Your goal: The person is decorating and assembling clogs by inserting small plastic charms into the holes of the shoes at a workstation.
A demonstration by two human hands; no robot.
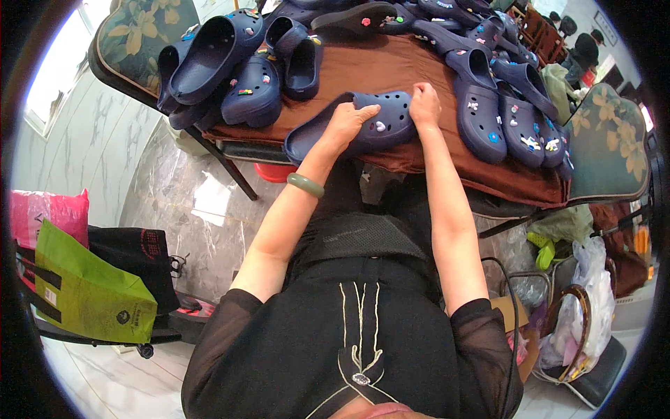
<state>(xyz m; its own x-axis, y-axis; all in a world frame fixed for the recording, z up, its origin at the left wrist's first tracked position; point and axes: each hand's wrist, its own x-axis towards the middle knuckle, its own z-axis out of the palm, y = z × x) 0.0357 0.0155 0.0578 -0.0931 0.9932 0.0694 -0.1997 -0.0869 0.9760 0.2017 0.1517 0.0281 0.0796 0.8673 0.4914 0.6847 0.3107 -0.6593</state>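
A navy blue foam clog (394, 120) with holes in its upper lies at the table's near edge, toe to the right. White charms sit on its upper. My left hand (345, 126) grips it at the foot opening, the thumb pressed along the upper and the other fingers mostly hidden. Right beside the toe, my right hand (425, 106) is raised with its fingers curled together. Whatever they may pinch is hidden or too small to make out. A green bangle (306, 185) circles my left wrist.
Stacked navy clogs (216, 56) with colourful charms stand at the left; more clogs (481, 119) line the right and far side. The table has a brown cloth (433, 63). Patterned chair backs (611, 143) flank it. Bags (94, 286) lie at lower left, plastic bags (583, 307) at lower right.
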